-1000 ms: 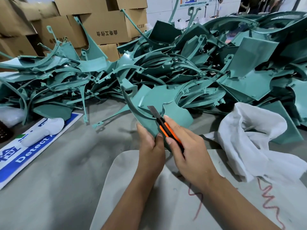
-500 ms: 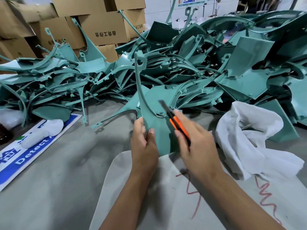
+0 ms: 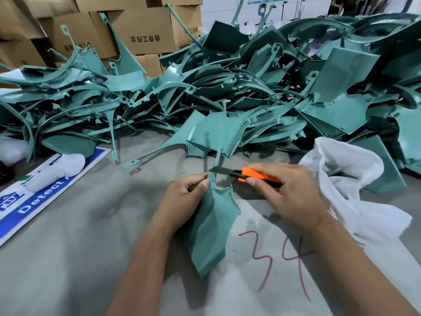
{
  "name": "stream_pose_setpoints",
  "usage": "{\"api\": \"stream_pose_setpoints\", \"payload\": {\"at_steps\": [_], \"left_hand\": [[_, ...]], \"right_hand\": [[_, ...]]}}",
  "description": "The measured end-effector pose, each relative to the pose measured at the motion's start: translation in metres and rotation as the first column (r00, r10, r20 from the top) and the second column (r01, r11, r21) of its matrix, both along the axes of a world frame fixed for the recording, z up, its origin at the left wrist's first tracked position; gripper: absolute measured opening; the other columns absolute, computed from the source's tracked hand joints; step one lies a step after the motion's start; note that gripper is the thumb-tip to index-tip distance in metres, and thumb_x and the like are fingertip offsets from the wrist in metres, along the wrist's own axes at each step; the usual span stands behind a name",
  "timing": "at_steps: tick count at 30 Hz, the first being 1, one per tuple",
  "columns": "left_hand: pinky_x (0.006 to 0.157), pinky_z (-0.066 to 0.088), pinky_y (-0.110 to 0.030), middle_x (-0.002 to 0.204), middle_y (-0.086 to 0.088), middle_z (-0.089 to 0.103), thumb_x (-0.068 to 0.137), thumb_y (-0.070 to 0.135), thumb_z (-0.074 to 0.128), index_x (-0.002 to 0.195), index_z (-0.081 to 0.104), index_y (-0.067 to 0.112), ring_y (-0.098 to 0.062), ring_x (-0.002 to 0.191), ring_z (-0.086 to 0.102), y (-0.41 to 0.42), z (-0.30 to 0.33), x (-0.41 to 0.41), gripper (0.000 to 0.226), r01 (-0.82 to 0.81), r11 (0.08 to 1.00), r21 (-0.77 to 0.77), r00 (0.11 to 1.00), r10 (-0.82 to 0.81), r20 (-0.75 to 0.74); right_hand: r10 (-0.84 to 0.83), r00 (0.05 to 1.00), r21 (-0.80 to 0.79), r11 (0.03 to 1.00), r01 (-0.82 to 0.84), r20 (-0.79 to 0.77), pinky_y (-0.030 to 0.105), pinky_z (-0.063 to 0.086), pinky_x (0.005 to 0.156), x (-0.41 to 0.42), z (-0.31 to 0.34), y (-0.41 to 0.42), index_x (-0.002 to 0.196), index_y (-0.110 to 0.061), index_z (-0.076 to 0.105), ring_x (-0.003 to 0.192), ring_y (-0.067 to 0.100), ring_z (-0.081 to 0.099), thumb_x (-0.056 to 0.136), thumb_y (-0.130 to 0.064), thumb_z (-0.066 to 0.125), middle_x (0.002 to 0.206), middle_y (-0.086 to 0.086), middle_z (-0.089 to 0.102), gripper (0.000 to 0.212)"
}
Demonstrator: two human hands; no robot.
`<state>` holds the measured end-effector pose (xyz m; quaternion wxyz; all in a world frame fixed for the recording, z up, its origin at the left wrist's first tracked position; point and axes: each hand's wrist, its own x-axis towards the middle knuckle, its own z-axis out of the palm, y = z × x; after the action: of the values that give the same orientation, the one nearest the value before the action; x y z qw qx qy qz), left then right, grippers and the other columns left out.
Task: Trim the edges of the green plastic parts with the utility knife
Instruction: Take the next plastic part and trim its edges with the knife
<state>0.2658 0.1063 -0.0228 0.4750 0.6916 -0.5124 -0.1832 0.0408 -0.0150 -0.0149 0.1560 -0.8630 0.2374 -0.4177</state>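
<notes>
Two hands (image 3: 186,197), one utility knife (image 3: 248,174), one held green part (image 3: 211,226), one white cloth (image 3: 355,185), several cardboard boxes (image 3: 145,30).

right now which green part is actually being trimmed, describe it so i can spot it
In front of the big green pile, over the white sheet marked 34, the left hand pinches one green part. Unlike the others, it is lifted, with the orange utility knife at its narrow neck.

The flat green plastic part (image 3: 211,226), previously held raised with its narrow arm pointing far, is now lowered toward the near edge. The left hand (image 3: 182,199) grips its upper neck. The orange-and-black utility knife (image 3: 248,174) in the right hand (image 3: 289,190) has turned sideways, blade pointing left against the arm.
</notes>
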Motion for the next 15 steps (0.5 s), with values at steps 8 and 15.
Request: {"api": "stream_pose_setpoints", "payload": {"at_steps": [8,15], "left_hand": [[0.083,0.037,0.004,0.121,0.016,0.072,0.100,0.022,0.064,0.125,0.074,0.023,0.013,0.106,0.061,0.0015,0.0006,-0.0045,0.027,0.004,0.993,0.116,0.986,-0.023,0.165],[0.051,0.027,-0.020,0.054,0.012,0.036,0.100,0.026,0.062,0.068,0.058,0.009,-0.004,0.049,0.035,-0.0025,-0.0047,-0.0011,0.036,-0.003,0.982,0.189,0.984,-0.031,0.176]], "right_hand": [[-0.124,0.985,-0.030,0.992,0.121,-0.116,0.042,0.060,0.075,0.0030,-0.0071,-0.0031,0.118,-0.036,0.079,0.090,0.015,0.073,0.095,-0.049,0.068,0.102,-0.014,0.079,0.029],[-0.067,0.984,-0.020,0.998,0.065,-0.166,0.039,0.061,0.073,0.0053,-0.0085,-0.0007,0.117,-0.037,0.079,0.088,0.010,0.073,0.093,-0.049,0.071,0.103,-0.016,0.080,0.028]]}}
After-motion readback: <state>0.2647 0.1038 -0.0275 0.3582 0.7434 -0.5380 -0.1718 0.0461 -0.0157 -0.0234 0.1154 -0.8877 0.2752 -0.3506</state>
